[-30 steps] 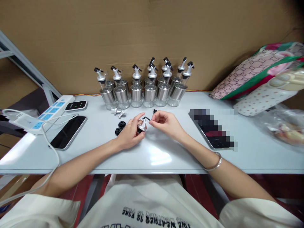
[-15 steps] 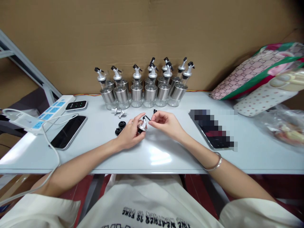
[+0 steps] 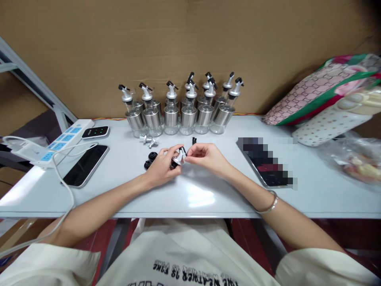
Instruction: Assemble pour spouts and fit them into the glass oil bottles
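Note:
My left hand is closed around a silver bottle pourer spout, its tip pointing up between thumb and fingers. On top of that spout sits a black flap, slanting down to the right. My right hand pinches at the flap's lower end; the fingertips partly hide the contact. Black ribbed stoppers lie just left of my left hand. Behind them are loose silver spouts on their sides. Small black flaps lie beyond my right hand.
Several glass-and-steel oil bottles with pourers stand along the cardboard wall. To the left are a power strip, a small black device and a phone. On the right lie another phone, a dotted flask and a patterned bag.
The black flap has swung from sticking out rightward to slanting down along the spout. My right hand has shifted slightly down with it. My left hand stays almost in place.

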The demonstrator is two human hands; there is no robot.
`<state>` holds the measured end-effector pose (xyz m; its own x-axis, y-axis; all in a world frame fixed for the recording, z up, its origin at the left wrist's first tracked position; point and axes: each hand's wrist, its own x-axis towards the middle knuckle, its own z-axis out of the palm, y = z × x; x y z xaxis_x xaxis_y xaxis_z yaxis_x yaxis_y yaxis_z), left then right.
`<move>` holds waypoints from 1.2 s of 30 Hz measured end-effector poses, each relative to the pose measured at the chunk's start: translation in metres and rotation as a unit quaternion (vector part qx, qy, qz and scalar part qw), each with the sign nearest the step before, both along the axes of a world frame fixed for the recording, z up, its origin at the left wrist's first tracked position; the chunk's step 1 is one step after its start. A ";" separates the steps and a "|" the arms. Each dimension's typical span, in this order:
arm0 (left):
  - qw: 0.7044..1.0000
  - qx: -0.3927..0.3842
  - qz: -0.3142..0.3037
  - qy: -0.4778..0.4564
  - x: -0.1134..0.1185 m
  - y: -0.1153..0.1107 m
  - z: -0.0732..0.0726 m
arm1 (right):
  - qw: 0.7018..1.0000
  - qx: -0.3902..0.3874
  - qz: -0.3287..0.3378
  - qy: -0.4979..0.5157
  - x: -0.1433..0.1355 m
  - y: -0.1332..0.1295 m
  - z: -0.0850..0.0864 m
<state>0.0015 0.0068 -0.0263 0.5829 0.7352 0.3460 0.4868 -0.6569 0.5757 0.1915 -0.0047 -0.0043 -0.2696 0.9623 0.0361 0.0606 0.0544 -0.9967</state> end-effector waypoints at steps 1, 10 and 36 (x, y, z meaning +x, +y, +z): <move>1.000 0.007 -0.001 0.003 0.000 0.001 0.000 | 1.000 -0.003 0.006 0.004 0.000 0.000 0.001; 0.998 0.053 -0.019 0.008 -0.002 0.000 -0.003 | 0.989 -0.095 0.045 0.104 0.006 0.003 -0.001; 0.994 -0.054 -0.086 -0.049 -0.004 0.002 -0.007 | 0.975 -0.059 0.189 0.097 0.005 0.000 -0.005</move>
<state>-0.0029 0.0092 -0.0331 0.6700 0.6640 0.3320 0.3111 -0.6572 0.6865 0.1965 -0.0044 -0.0090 -0.6060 0.7953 0.0158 -0.1309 -0.0801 -0.9882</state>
